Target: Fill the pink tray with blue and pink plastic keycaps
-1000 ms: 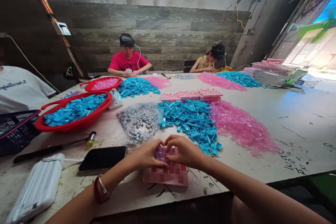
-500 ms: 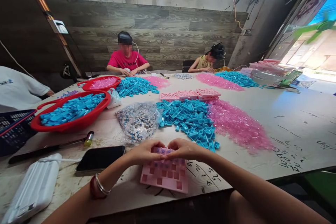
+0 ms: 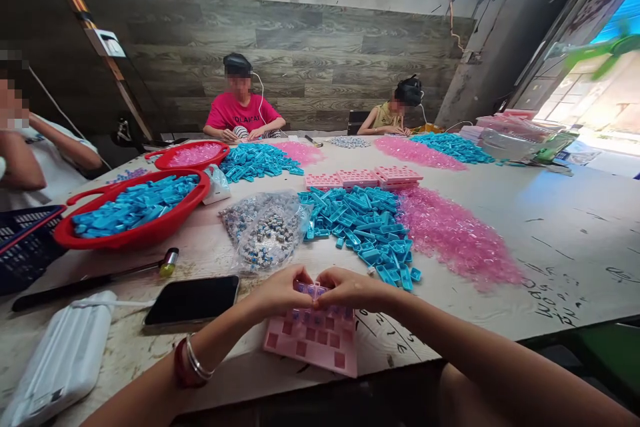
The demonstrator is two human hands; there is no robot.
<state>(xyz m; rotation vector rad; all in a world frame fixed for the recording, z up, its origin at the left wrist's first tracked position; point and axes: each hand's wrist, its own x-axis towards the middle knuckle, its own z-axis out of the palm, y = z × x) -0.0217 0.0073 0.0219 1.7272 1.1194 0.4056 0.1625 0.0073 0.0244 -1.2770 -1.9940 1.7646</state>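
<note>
My left hand (image 3: pixel 287 290) and my right hand (image 3: pixel 347 288) meet at the near edge of the table, thumbs and fingers curled together. Between them shows a small pink piece with purplish squares (image 3: pixel 314 291), gripped from both sides; the fingers hide most of it. Right below lies a pink tray with square holes (image 3: pixel 320 340), slightly turned. Purplish bits fill holes along its far part, partly under my hands. Just beyond are a heap of blue plastic pieces (image 3: pixel 360 220) and a clear bag of small metallic and blue parts (image 3: pixel 270 230).
Pink clear pieces (image 3: pixel 455 233) are heaped to the right, with stacked pink trays (image 3: pixel 365 178) behind. On the left are a phone (image 3: pixel 193 302), a white power bank (image 3: pixel 65 360), a hammer (image 3: pixel 100 280) and a red basin (image 3: pixel 133 238). Several people sit around the table.
My hands keep their grip in nearly the same place. The person at the far left has come further into view with arms raised. The view has shifted slightly.
</note>
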